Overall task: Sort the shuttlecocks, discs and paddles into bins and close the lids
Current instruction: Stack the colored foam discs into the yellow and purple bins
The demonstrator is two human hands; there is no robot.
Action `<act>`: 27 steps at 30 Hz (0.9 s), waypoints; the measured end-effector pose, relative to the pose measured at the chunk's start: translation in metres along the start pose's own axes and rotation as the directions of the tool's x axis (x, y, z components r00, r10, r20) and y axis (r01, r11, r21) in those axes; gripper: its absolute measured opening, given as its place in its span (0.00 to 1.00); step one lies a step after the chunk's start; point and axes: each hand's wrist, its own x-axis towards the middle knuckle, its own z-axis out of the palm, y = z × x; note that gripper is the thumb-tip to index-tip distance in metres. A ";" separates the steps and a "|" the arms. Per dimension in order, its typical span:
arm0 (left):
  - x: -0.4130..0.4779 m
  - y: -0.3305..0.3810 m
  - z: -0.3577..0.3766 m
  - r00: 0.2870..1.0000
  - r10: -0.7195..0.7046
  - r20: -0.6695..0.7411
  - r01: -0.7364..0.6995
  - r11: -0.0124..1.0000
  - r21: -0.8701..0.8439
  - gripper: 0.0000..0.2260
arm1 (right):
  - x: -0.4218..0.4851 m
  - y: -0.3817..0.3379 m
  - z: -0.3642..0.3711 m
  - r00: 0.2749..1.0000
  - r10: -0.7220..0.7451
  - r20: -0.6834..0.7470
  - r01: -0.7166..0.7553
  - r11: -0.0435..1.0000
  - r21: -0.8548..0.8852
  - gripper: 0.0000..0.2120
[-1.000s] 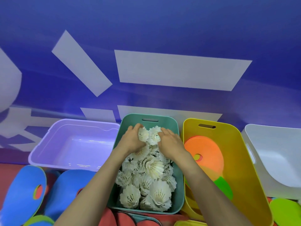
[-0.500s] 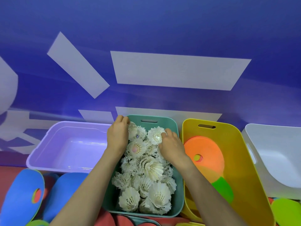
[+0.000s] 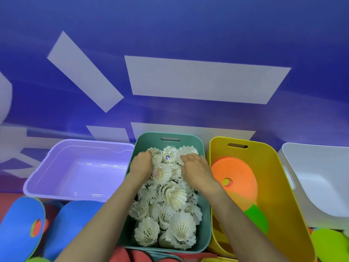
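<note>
A teal bin [image 3: 206, 205] in the middle is heaped with several white feather shuttlecocks [image 3: 177, 195]. Both my hands lie on the far end of that heap. My left hand [image 3: 140, 165] presses down beside a shuttlecock near the bin's left wall, its fingertips sunk into the pile. My right hand [image 3: 196, 171] lies flat on shuttlecocks near the right wall. The yellow bin [image 3: 273, 186] to the right holds an orange paddle [image 3: 236, 171] over a green one [image 3: 256, 218]. Nothing shows inside the purple bin [image 3: 81, 171] on the left.
A white bin [image 3: 321, 176] stands at the far right. Two blue paddles [image 3: 20, 224] [image 3: 75, 220] lie in front of the purple bin. A green disc [image 3: 330, 244] sits at the lower right, red pieces [image 3: 136, 256] along the bottom edge. A blue wall rises right behind the bins.
My left hand went out to the teal bin's far left corner, then came back onto the heap. My right hand shifted slightly right and flattened. The shuttlecocks at the far end got rearranged.
</note>
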 end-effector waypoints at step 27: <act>-0.131 0.111 -0.020 0.877 0.273 -0.395 -0.398 0.874 -0.280 0.16 | -0.114 0.054 -0.044 0.895 -0.027 -0.446 0.152 0.957 0.248 0.22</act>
